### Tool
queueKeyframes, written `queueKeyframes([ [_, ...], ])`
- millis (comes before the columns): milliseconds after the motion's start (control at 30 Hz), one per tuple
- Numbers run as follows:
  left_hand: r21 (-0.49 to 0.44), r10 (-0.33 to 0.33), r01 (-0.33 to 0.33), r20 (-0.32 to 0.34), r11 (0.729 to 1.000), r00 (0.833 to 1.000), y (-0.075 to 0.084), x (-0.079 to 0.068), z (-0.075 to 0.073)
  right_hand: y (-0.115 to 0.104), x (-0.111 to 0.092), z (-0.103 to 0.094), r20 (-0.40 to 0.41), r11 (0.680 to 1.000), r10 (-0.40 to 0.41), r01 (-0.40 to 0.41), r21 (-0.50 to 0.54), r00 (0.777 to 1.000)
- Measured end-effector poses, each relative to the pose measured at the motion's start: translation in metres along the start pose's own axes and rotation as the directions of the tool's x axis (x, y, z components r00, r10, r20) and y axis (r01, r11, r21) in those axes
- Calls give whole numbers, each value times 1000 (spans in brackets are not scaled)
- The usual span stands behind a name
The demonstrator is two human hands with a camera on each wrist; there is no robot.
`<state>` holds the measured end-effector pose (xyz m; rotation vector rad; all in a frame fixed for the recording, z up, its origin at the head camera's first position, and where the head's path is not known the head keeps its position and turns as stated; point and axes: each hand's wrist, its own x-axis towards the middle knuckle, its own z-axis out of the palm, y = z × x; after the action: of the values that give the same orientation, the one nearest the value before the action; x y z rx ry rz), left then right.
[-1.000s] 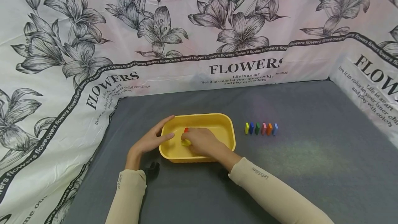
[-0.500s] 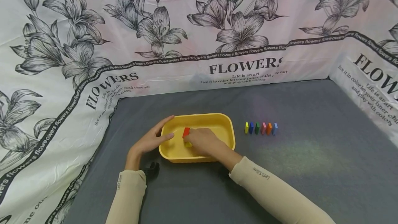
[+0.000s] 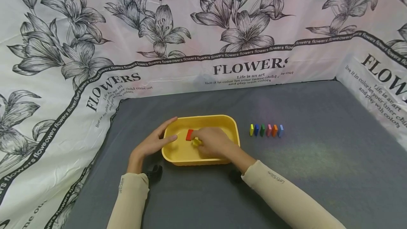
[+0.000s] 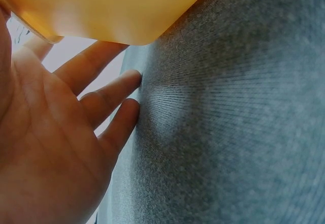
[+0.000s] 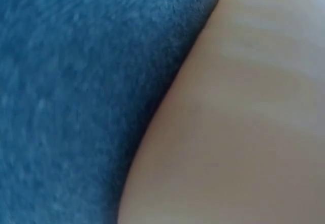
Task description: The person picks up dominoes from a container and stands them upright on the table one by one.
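Observation:
My left hand (image 3: 152, 142) spans the left end of a yellow plastic tray (image 3: 203, 117), thumb lying over the rim and index finger along the far corner. In the left wrist view its straight, spread fingers (image 4: 109, 99) lie outside the tray wall (image 4: 127, 16), some reaching down to the cloth. Inside the tray, my right hand (image 3: 213, 142) pinches a small yellow block (image 3: 196, 142) whose full shape its fingers hide. A flat red block (image 3: 189, 135) lies on the tray floor just left of those fingertips. Only bare skin (image 5: 228, 132) and blurred cloth fill the right wrist view.
Right of the tray, several small blocks stand upright in a row, from a yellow one (image 3: 251, 130) to a light blue one (image 3: 280, 130). Dark grey cloth (image 3: 302, 186) covers the surface. A flower-printed sheet (image 3: 178, 77) rises behind and along the sides.
My right hand has shifted slightly right inside the tray, the yellow block moving with its fingertips. More of the red block shows now. The left hand and the row of blocks stay put.

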<state>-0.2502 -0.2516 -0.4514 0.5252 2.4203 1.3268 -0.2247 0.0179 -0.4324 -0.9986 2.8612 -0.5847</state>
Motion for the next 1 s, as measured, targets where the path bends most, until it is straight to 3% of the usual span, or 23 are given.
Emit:
queueKeyframes([
  [167, -9, 1, -1, 5, 1000, 1000, -1, -1, 0, 8, -3, -3, -18, 988, 0, 3, 153, 1000],
  [400, -15, -18, 18, 0, 1000, 1000, 1, -1, 1, 17, -5, -11, -54, 947, -20, 36, 319, 998],
  [733, 2, -24, 24, -5, 1000, 1000, 2, 0, 1, 30, -15, -24, -83, 909, -15, 48, 414, 996],
  [1000, 6, -19, 19, -3, 1000, 1000, 2, 0, 1, 40, -26, -32, -157, 867, -12, 89, 490, 988],
])
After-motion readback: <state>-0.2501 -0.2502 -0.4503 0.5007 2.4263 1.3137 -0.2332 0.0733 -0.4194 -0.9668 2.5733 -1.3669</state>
